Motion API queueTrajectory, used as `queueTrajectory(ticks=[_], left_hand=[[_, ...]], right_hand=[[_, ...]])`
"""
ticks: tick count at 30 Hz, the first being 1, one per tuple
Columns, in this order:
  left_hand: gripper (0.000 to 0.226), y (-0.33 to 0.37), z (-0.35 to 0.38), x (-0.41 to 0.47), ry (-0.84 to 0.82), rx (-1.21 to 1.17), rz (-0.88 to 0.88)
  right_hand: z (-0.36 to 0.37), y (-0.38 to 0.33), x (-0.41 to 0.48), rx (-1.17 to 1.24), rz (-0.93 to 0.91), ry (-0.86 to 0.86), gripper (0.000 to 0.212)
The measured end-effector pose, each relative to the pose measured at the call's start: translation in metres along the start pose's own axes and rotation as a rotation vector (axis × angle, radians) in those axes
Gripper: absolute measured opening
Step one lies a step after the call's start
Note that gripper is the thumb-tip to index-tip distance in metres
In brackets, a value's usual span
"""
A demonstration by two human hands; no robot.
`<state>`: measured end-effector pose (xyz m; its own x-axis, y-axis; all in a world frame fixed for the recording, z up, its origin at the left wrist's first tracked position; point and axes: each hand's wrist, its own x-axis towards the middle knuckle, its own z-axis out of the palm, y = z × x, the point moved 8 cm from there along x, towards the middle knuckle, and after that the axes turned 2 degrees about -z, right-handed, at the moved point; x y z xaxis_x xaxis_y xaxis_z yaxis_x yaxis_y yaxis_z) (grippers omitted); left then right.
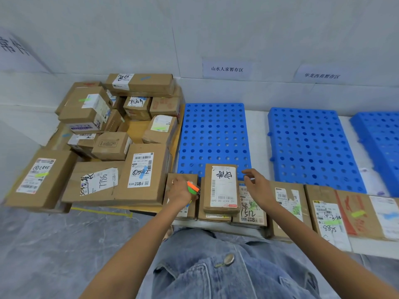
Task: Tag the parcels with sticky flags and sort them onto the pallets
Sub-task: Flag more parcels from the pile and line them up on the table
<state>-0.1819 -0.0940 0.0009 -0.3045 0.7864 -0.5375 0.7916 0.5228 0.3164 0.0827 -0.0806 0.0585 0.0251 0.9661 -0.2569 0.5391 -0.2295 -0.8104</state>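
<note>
Head view: sticky flags (192,187) half-hidden in curled left hand (180,192), right hand (258,186) slack-fingered beside parcel (222,186).

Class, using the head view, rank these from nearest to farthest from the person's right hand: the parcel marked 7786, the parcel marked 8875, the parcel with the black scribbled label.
1. Parcel with the black scribbled label, just left of the right hand.
2. Parcel marked 8875, to its right.
3. Parcel marked 7786, far left.
</note>
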Motion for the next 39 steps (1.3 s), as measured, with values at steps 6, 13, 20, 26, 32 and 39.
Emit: queueTrajectory(ticks=[6,13,20,26,32,39], left_hand=[[0.020,-0.004,-0.013,0.002,-0.002,-0.340,0.063],[0.017,0.034,-0.080,-0.011,0.007,-0.985,0.044],[0.023,0.106,-0.088,-0.069,-0.312,-1.175,0.216],[0.029,0.110,-0.098,-0.078,-0.303,-1.039,0.307],[0.024,0.116,-0.095,-0.090,-0.463,-0.987,0.350],[0.034,0.110,-0.080,-0.093,-0.611,-1.001,0.246]], right_hand=[[-0.003,-0.006,0.002,-0.004,-0.008,0.014,0.024],[-0.011,-0.058,0.004,0.128,-0.149,0.074,0.020],[-0.004,-0.128,0.002,0.425,-0.260,-0.021,0.032],[-0.022,-0.146,-0.011,-0.175,-0.622,0.144,0.051],[-0.016,-0.164,-0.026,-0.403,-0.913,-0.054,0.034],[-0.005,-0.159,-0.017,-0.498,-0.855,-0.245,0.039]])
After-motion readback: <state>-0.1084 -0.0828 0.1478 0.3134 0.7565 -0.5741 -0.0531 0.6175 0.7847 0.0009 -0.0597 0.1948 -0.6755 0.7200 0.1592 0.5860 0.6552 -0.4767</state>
